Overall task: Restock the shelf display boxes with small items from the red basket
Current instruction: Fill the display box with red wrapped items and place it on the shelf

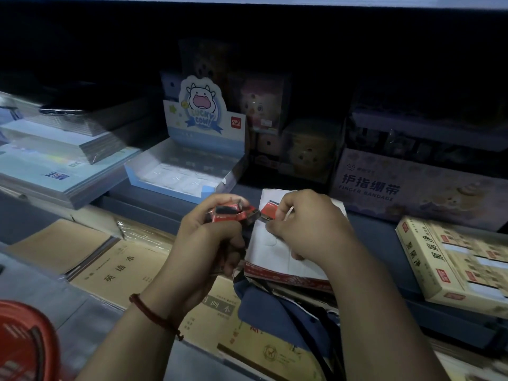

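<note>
While the left hand (pixel 209 232) grips many small packs (pixel 233 213) and the right hand (pixel 305 224) pinches one (pixel 268 211), some could slip.

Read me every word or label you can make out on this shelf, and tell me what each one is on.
"LUCKY COW!" and "deli": blue cow display box
"护指绷带 FINGER BANDAGE": purple box
"英语本": brown exercise book
Print on the yellow boxes and the small red packs in the left hand: too blurred.
</note>
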Available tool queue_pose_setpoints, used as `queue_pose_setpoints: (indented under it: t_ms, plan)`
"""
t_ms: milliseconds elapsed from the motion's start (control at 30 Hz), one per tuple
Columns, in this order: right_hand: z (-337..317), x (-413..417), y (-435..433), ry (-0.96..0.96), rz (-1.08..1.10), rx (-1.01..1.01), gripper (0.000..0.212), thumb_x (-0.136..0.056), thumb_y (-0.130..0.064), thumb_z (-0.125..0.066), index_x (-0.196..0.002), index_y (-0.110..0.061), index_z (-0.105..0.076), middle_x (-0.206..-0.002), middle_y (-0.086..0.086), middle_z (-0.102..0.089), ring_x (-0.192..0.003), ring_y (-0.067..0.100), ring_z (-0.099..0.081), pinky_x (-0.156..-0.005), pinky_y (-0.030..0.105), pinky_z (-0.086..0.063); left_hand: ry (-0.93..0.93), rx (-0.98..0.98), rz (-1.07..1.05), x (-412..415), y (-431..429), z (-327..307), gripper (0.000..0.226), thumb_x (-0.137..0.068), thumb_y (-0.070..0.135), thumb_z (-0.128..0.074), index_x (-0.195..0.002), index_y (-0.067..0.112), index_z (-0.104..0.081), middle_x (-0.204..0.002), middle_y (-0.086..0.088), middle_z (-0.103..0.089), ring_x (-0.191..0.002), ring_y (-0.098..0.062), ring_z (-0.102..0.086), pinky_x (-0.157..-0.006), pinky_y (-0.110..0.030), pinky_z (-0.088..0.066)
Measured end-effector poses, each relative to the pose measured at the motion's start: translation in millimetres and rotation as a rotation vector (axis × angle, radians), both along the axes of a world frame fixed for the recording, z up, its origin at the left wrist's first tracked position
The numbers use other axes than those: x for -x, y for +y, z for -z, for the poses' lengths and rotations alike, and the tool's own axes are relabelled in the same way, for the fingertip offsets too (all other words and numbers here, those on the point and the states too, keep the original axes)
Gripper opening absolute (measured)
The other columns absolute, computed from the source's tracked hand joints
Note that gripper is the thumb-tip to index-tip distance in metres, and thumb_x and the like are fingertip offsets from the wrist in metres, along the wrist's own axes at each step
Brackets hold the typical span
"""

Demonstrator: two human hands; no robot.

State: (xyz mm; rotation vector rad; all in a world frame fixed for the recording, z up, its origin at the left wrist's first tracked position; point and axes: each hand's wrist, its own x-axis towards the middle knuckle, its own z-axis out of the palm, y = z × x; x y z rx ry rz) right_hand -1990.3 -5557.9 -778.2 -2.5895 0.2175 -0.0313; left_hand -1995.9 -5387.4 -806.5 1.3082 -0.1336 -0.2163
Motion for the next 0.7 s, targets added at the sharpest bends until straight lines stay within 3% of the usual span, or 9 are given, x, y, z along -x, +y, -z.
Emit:
queue_pose_setpoints:
  t_ms: [100, 267, 500, 567, 700]
  plan:
    - [1, -1, 0, 0.002, 0.017, 0.001, 0.019, -0.088, -0.043, -0.069, -0.086, -0.025, -0.064, -0.081, -0.003, -0.07, -0.071, 0.024, -0.07, -0.073, 0.037, -0.061, 0.053, 0.087, -0.008, -2, -2, 1, 0.048, -0.071, -0.02, -0.042, -0.102, 0.007, -0.066, -0.078, -0.017, -0.053, -0.05, -0.019, -0.033, -0.039, -0.022, -0.029]
    - [4, 0, 1, -0.014, 0.046, -0.033, 0.029, -0.091, -0.041, -0.066, -0.119, -0.034, -0.066, -0.108, -0.007, -0.068, -0.086, 0.026, -0.071, -0.082, 0.037, -0.059, 0.117, 0.199, -0.013, -4, -4, 3, 0.05, -0.07, -0.02, -0.039, -0.1, 0.011, -0.063, -0.072, -0.013, -0.045, -0.046, -0.017, -0.028, -0.035, -0.019, -0.028]
    - [7, -3, 0, -0.011, 0.038, -0.102, 0.038, -0.087, -0.043, -0.072, -0.123, -0.033, -0.064, -0.103, -0.005, -0.069, -0.076, 0.018, -0.065, -0.075, 0.031, -0.056, 0.126, 0.266, 0.028, -3, 0, 5, 0.052, -0.072, -0.022, -0.037, -0.103, 0.011, -0.062, -0.066, -0.01, -0.046, -0.041, -0.014, -0.026, -0.032, -0.017, -0.028]
    - [-1, -1, -1, -0.104, 0.005, -0.158, 0.033, -0.087, -0.037, -0.075, -0.118, -0.031, -0.067, -0.095, -0.005, -0.068, -0.074, 0.014, -0.065, -0.071, 0.029, -0.055, 0.108, 0.299, 0.022, -3, 1, 6, 0.051, -0.067, -0.019, -0.043, -0.103, 0.011, -0.062, -0.067, -0.01, -0.05, -0.043, -0.015, -0.028, -0.033, -0.018, -0.029]
    - [-17, 9, 17, -0.178, -0.171, -0.521, 0.014, -0.087, -0.025, -0.08, -0.1, -0.027, -0.075, -0.079, 0.007, -0.07, -0.057, 0.017, -0.068, -0.053, 0.029, -0.054, 0.07, 0.311, 0.009, -1, 2, 9, 0.055, -0.058, -0.011, -0.051, -0.106, 0.012, -0.064, -0.073, -0.014, -0.056, -0.049, -0.017, -0.032, -0.036, -0.02, -0.031]
